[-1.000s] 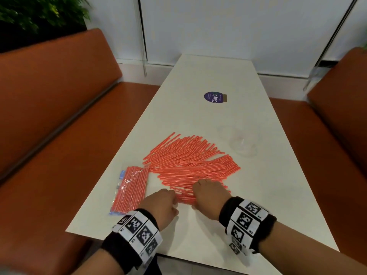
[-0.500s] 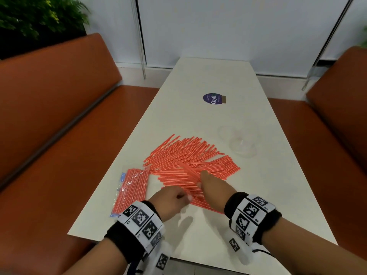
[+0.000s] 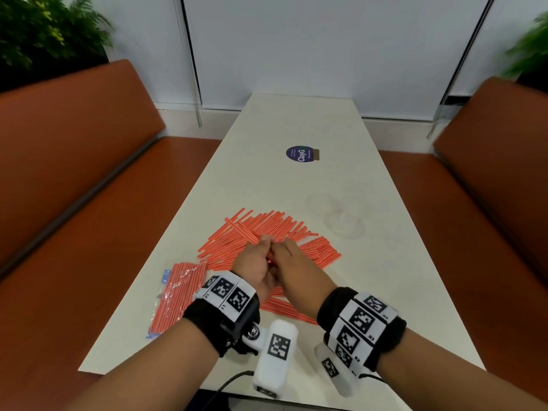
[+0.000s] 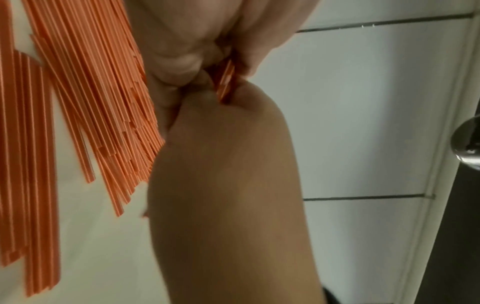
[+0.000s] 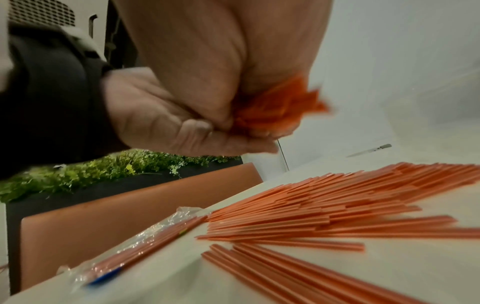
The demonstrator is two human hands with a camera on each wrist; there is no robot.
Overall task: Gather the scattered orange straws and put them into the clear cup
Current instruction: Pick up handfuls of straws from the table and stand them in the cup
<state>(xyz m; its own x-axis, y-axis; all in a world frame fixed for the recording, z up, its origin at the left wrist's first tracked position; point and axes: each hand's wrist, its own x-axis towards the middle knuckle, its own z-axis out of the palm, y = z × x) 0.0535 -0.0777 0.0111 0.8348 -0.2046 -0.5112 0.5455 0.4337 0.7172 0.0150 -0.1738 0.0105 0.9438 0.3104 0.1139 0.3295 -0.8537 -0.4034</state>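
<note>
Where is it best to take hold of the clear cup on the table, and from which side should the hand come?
Probably grip the clear cup around its side wall, coming from above and from the right, with the right hand. It seems to lie on its side beyond the loose straws, so a sideways reach from the left would cross them. The exact rim is hard to see.

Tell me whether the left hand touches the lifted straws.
Touching: the left wrist view shows the left hand pinching the lifted straws between its fingers.
</note>
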